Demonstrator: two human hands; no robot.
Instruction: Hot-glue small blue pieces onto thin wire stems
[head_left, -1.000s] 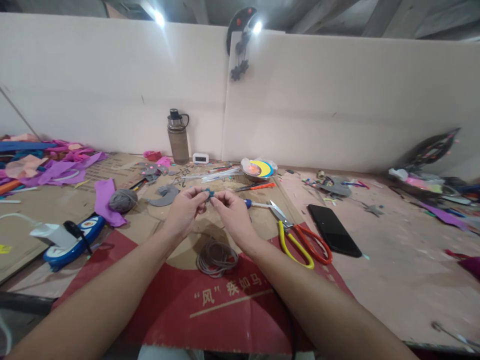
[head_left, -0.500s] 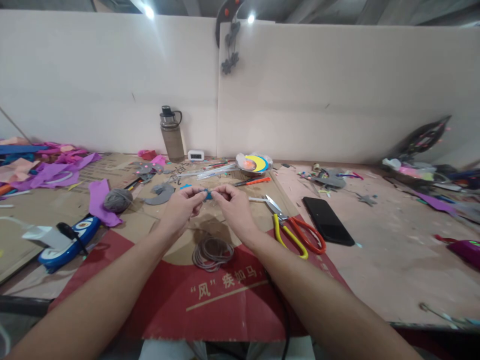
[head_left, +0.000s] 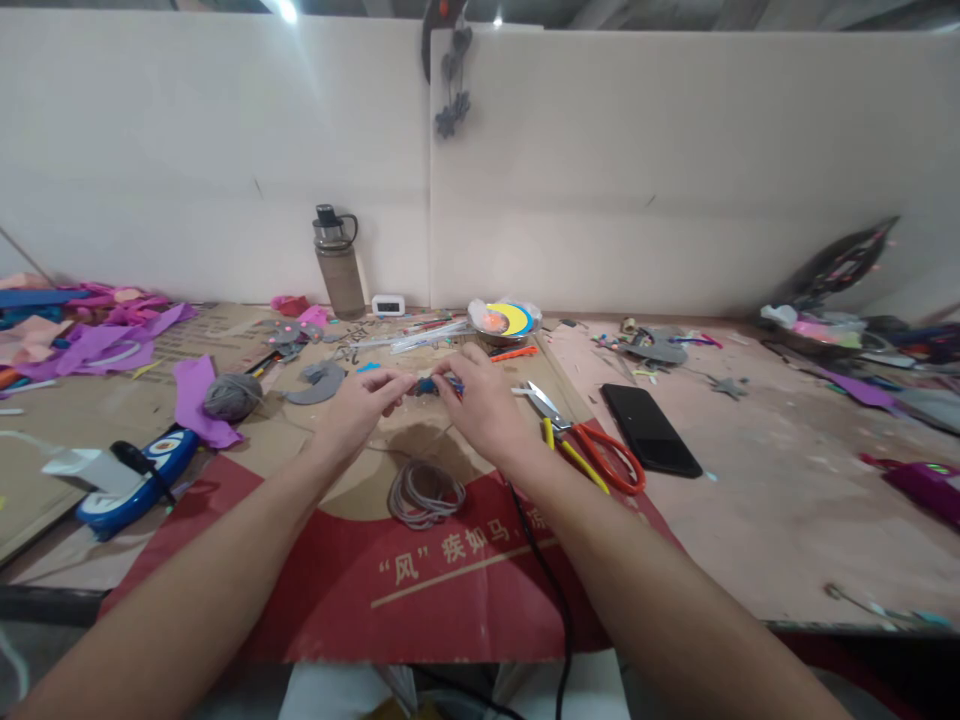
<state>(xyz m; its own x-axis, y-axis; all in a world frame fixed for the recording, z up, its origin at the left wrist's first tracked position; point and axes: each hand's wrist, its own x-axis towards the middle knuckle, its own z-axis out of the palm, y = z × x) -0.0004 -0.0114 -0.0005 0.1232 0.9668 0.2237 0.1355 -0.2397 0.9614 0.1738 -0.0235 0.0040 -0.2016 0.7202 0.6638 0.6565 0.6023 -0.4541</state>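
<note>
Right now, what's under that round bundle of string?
The string lies on cardboard, part brown, part red. Anything directly beneath its strands is covered, so I can't see it.

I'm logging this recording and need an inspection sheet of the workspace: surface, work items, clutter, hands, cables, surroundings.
Surface: brown-and-red cardboard on a marked table.
Work items: small blue piece, detail too small to tell; cord coiled nearer the wearer.
Clutter: scissors and phone at right; yarn and coloured scraps at left; bowl farther back.
Left hand: fingertips by the blue piece; grip unclear.
Right hand: pinches the blue piece.
Cables: black cable crosses the cardboard's near edge; white cable at far left.
Surroundings: white panels behind; bottle standing before them.
Other people: nothing seen.
</note>
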